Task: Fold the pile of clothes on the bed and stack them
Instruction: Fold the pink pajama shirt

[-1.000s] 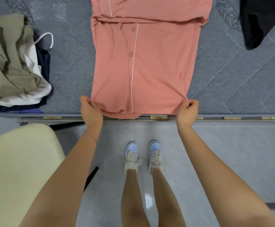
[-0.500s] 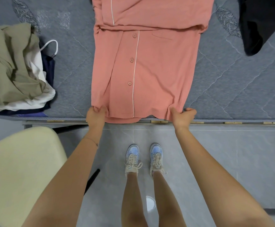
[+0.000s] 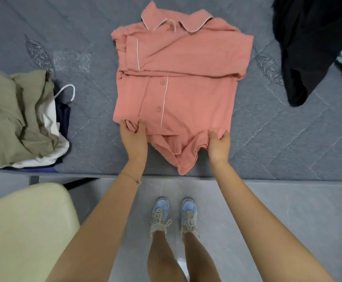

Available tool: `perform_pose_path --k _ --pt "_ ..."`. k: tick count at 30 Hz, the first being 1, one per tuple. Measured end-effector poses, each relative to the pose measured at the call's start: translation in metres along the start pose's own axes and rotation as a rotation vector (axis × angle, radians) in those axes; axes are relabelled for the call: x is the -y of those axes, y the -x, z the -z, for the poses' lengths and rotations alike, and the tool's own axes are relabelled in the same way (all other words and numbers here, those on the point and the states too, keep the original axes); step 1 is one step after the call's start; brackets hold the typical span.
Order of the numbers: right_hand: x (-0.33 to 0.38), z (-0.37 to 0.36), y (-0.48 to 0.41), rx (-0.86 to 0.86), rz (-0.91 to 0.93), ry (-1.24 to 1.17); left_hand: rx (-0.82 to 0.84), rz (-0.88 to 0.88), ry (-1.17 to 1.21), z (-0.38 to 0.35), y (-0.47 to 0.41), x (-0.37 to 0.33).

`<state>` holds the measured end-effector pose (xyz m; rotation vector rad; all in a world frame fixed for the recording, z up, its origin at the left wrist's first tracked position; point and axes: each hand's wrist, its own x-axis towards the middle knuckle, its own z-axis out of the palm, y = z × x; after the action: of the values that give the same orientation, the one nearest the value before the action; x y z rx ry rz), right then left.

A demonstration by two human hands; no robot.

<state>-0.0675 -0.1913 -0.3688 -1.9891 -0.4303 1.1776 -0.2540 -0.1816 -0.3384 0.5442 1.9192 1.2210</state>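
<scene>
Lying on the grey quilted bed (image 3: pixel 288 143) in the head view, the pink button shirt (image 3: pixel 186 94) sits in the middle with its collar at the far end. Its sleeves are folded across the chest. The left hand (image 3: pixel 134 139) has its grip closed on the shirt's near left corner, fingers curled round bunched cloth. The right hand (image 3: pixel 219 146) has its grip closed on the near right part of the hem, with cloth gathered between thumb and fingers. Between the two hands the hem sags in a loose fold that reaches almost to the bed's near edge.

At the left edge of the bed lies a rumpled pile: an olive garment (image 3: pixel 9 119) on top of white and dark navy ones. A black garment (image 3: pixel 308 47) lies at the far right, well apart from the shirt. On the tiled floor (image 3: pixel 288 220) a cream chair (image 3: pixel 23 231) stands at lower left. The person's blue shoes (image 3: pixel 174 216) are just short of the bed.
</scene>
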Motion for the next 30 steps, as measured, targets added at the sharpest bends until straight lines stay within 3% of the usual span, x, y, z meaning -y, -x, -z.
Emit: perform_pose_path --k 8,11,14,21,30 --pt "0.097 -0.059 -0.048 -0.055 -0.094 -0.255 0.047 0.002 -0.005 -0.059 -0.073 -0.063" --pt "0.127 -0.081 -0.068 -0.094 -0.200 -0.471 0.033 0.032 -0.010 -0.079 -0.111 -0.083" --pt "0.160 -0.096 -0.095 -0.184 -0.158 -0.672 0.033 0.034 0.016 -0.090 -0.157 -0.098" --pt "0.204 -0.117 -0.151 -0.440 -0.106 -0.520 0.019 0.105 0.072 -0.114 -0.245 -0.117" --pt "0.251 -0.127 -0.219 -0.458 -0.016 -0.574 -0.084 0.100 0.200 -0.138 -0.317 -0.137"
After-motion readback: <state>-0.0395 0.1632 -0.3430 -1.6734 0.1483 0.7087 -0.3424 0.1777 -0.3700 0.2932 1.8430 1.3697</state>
